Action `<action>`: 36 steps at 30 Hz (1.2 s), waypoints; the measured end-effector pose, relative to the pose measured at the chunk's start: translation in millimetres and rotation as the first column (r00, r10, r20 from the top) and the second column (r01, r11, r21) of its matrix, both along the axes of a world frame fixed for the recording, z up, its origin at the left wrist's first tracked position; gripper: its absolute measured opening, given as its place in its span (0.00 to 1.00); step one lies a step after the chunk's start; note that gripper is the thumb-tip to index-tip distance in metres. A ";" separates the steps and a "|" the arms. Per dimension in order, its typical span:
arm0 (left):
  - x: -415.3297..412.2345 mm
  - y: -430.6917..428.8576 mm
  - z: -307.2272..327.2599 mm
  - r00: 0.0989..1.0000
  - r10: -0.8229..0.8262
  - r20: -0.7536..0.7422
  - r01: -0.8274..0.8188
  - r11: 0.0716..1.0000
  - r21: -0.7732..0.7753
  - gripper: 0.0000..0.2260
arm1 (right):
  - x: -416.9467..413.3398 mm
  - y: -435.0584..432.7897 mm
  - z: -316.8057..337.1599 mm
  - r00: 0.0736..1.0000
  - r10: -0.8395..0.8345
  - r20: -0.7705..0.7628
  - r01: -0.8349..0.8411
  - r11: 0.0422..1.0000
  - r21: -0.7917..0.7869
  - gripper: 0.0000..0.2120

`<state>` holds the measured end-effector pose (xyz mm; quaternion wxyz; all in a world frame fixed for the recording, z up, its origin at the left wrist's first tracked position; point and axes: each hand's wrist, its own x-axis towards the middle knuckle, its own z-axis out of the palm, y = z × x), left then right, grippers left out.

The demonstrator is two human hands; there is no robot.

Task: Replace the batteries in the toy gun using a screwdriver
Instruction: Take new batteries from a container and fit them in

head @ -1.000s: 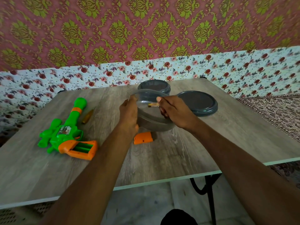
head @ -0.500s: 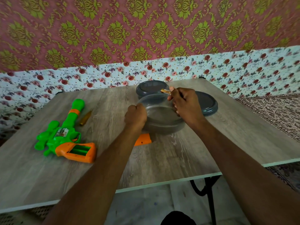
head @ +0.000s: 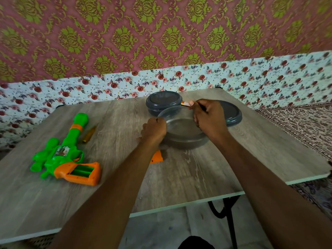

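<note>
A green and orange toy gun (head: 62,155) lies on the left of the wooden table (head: 188,177), its orange grip compartment uncovered. The orange battery cover (head: 157,157) lies flat, half hidden by my left forearm. A yellow-handled screwdriver (head: 89,133) rests just right of the gun's barrel. My left hand (head: 154,129) grips the near-left rim of an open grey plastic bowl (head: 183,133). My right hand (head: 209,117) is over the bowl's far rim, pinching a gold-tipped battery (head: 186,104) between thumb and fingers.
A second grey container with its lid on (head: 162,102) stands behind the bowl. A loose grey lid (head: 231,114) lies to the right, partly under my right hand. A patterned carpet (head: 305,126) covers the floor at right. A black table leg (head: 228,212) shows below the front edge.
My right hand has lifted the battery out of the bowl and carried it back over the far rim. The bowl, held by my left hand, has been set down farther from me.
</note>
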<state>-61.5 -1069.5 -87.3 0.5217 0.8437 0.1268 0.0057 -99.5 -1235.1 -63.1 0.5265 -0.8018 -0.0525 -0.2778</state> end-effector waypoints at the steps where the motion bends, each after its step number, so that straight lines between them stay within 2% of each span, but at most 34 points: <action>1: -0.2 1.5 0.5 1.000 -0.003 0.003 0.003 1.000 -0.013 0.25 | -1.2 -0.4 -0.5 1.000 0.025 -0.016 -0.024 1.000 0.016 0.15; 6: -7.9 17.6 4.4 0.997 0.028 0.075 -0.020 0.994 -0.110 0.25 | -8.3 7.4 9.2 0.987 0.155 -0.052 -0.146 0.979 0.145 0.11; 10: -29.4 40.7 4.9 0.955 0.121 0.272 -0.076 0.983 -0.168 0.12 | -22.4 25.7 13.2 0.962 0.258 -0.086 -0.226 0.933 0.280 0.08; 13: -51.7 66.2 6.2 0.897 0.080 0.435 0.005 0.982 -0.190 0.09 | -30.2 44.1 12.4 0.925 0.370 -0.083 -0.303 0.852 0.426 0.10; 16: -71.2 101.2 5.0 0.819 -0.040 0.572 0.114 0.989 -0.095 0.09 | -39.7 73.4 8.0 0.877 0.472 -0.092 -0.369 0.783 0.501 0.12; 20: -85.1 148.0 -2.8 0.743 -0.117 0.659 0.019 0.988 0.155 0.08 | -47.2 113.5 -6.4 0.845 0.529 -0.082 -0.451 0.786 0.423 0.09; 25: -101.9 199.6 -4.7 0.788 0.038 0.615 -0.201 0.959 0.198 0.10 | -51.5 160.6 -20.0 0.810 0.574 -0.119 -0.511 0.791 0.336 0.08; 28: -108.3 220.4 -7.6 0.789 0.174 0.589 -0.381 0.891 0.247 0.11 | -55.3 185.0 -24.8 0.784 0.597 -0.170 -0.548 0.794 0.261 0.09; 32: -112.2 229.8 -15.5 0.856 0.378 0.353 -0.492 0.804 0.333 0.21 | -54.4 212.2 -37.2 0.762 0.605 -0.232 -0.571 0.796 0.199 0.09; 36: -113.5 236.7 -22.5 0.841 0.465 0.276 -0.532 0.803 0.270 0.30 | -54.2 222.9 -46.5 0.762 0.599 -0.245 -0.582 0.800 0.146 0.06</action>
